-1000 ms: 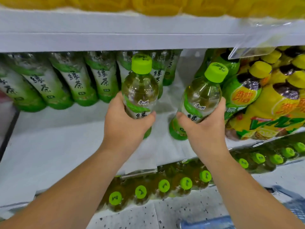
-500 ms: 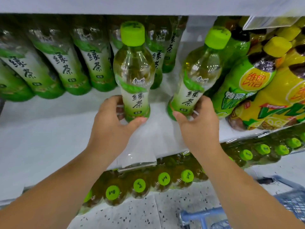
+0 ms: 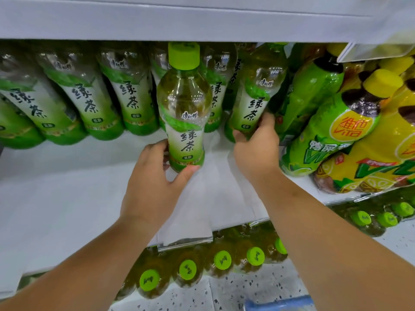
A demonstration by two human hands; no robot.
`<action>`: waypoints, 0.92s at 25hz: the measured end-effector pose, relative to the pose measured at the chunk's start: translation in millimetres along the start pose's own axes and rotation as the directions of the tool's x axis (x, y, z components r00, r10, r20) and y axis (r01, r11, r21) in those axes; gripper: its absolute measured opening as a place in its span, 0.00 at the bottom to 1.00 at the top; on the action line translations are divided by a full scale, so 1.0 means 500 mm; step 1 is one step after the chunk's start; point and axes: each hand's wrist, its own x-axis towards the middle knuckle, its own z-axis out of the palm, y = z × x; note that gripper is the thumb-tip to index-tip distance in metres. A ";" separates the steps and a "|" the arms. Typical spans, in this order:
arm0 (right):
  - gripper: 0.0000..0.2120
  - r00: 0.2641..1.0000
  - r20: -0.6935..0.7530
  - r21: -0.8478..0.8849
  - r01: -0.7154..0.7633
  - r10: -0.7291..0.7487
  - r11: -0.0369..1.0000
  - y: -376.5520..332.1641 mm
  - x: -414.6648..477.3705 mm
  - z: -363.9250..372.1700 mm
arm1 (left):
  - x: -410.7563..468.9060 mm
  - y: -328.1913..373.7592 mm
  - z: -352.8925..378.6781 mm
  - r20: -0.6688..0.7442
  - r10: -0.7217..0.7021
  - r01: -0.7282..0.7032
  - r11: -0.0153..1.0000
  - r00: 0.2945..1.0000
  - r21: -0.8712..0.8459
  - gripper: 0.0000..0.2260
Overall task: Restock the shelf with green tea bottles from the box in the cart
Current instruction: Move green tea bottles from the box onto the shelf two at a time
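Observation:
My left hand (image 3: 155, 180) grips the base of an upright green tea bottle (image 3: 184, 104) with a lime cap, standing on the white shelf (image 3: 67, 198) in front of the back row. My right hand (image 3: 256, 149) holds the bottom of a second green tea bottle (image 3: 253, 97), which leans left and sits deeper, level with the back row; its cap is hidden under the shelf above. A row of several green tea bottles (image 3: 89, 95) lines the rear of the shelf. The box and most of the cart are out of view.
Packs of green and yellow lemon tea bottles (image 3: 350, 135) crowd the shelf's right end, touching my right hand's bottle. The lower shelf holds green-capped bottles (image 3: 222, 260). A white shelf board (image 3: 179, 21) runs overhead. A blue cart edge (image 3: 280, 303) shows at the bottom.
Both bottles have gone further back onto the shelf. The right bottle has slid in beside the back row, and both hands have slipped down to the bottles' bases.

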 end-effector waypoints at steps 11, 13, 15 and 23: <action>0.22 0.994 0.083 0.137 0.061 -0.073 0.989 0.018 0.065 0.025 | 0.001 -0.001 0.000 0.002 0.003 -0.003 0.999 1.000 0.037 0.26; 0.21 0.994 0.090 0.156 0.053 -0.068 0.986 0.020 0.074 0.027 | 0.001 0.002 0.000 0.004 0.002 -0.002 0.999 1.000 0.035 0.26; 0.20 0.993 0.094 0.152 0.052 -0.067 0.987 0.024 0.081 0.028 | 0.000 0.003 0.000 0.006 0.002 -0.002 0.999 1.000 0.037 0.25; 0.20 0.990 0.118 0.161 0.054 -0.074 0.986 0.016 0.059 0.004 | 0.009 0.012 0.001 0.001 -0.027 0.027 0.997 1.000 0.065 0.24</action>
